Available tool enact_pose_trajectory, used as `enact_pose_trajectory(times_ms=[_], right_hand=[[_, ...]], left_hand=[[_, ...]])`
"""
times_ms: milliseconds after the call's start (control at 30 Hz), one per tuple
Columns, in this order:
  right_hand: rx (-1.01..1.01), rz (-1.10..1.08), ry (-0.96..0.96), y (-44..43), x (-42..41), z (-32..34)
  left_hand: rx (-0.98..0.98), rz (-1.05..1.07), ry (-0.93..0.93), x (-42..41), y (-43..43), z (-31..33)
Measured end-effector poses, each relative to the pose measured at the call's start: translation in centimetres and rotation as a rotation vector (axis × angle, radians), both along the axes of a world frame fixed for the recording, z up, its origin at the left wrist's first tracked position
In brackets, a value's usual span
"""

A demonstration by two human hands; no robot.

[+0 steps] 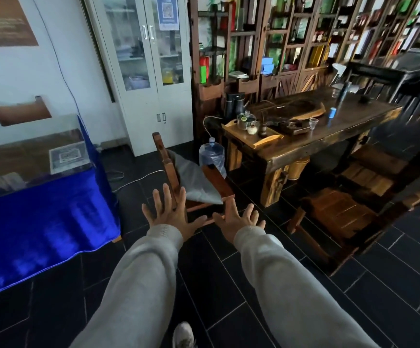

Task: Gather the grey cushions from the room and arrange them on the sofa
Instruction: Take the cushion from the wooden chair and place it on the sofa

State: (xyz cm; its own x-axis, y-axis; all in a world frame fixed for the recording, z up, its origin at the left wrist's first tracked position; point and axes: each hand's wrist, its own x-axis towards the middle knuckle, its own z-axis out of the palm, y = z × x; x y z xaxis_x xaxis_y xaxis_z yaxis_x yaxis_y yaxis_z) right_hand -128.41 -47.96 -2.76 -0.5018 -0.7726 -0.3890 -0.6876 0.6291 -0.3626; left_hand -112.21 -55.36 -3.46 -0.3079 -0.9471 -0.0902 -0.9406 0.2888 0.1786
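Note:
A flat grey cushion point(197, 182) lies on the seat of a small wooden chair point(170, 167) in the middle of the room. Both my arms in grey sleeves reach forward toward it. My left hand point(170, 212) has its fingers spread, in front of the chair's back post, and holds nothing. My right hand point(237, 220) is also spread and empty, just below the seat's front edge. Neither hand touches the cushion. No sofa is in view.
A dark wooden tea table point(329, 136) with a tray, cups and pots stands to the right, with wooden stools point(339, 209) beside it. A water jug point(212, 156) sits behind the chair. A blue-draped table point(43, 214) is at left. White cabinet and shelves line the back.

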Motion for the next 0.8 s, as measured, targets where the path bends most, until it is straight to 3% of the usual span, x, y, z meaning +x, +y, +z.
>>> enact_pose_trajectory(times_ms=[333,800], right_hand=[[0.170,-0.091,-0.158,-23.4,-1.9,-6.4],[0.245,-0.199,-0.404,-50.6,-12.3,-17.1]], left_hand=[[0.124,-0.047,-0.085,-2.0,-25.9,-3.6],[0.257,-0.095,-0.271,-12.2,-51.6,-11.1]])
